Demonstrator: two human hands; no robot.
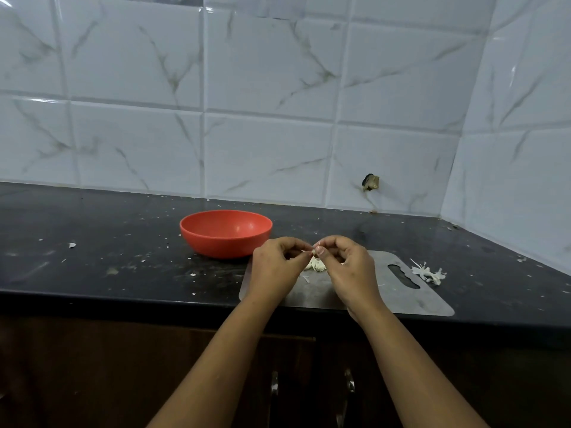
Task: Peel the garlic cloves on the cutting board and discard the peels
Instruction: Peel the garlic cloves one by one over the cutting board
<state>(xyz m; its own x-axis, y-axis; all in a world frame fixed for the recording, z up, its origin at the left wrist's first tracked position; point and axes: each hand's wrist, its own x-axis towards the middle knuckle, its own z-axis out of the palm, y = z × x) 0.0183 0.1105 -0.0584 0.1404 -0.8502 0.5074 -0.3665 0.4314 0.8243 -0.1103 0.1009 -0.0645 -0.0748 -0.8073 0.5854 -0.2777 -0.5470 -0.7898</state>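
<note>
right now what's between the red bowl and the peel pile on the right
In the head view, the left hand and right hand pinch a garlic clove over the cutting board, more cloves beneath.

Home kitchen, by the look. You stand at a dark counter (108, 242) speckled with crumbs and scraps. Behind it and to the right, glossy white marble-pattern tiles (265, 149) meet in a corner; one tile has a broken hole (370, 182). Below the counter: dark brown cabinet doors (92, 366) with metal handles (349, 381). Food-prep signs: red bowl (225, 233), grey board (401, 298) with cloves (316, 266) on it, peels (429, 273) just beside its slotted end. Your left hand (275, 267) and right hand (349, 267) pinch one clove (312, 251) above the board.
</note>
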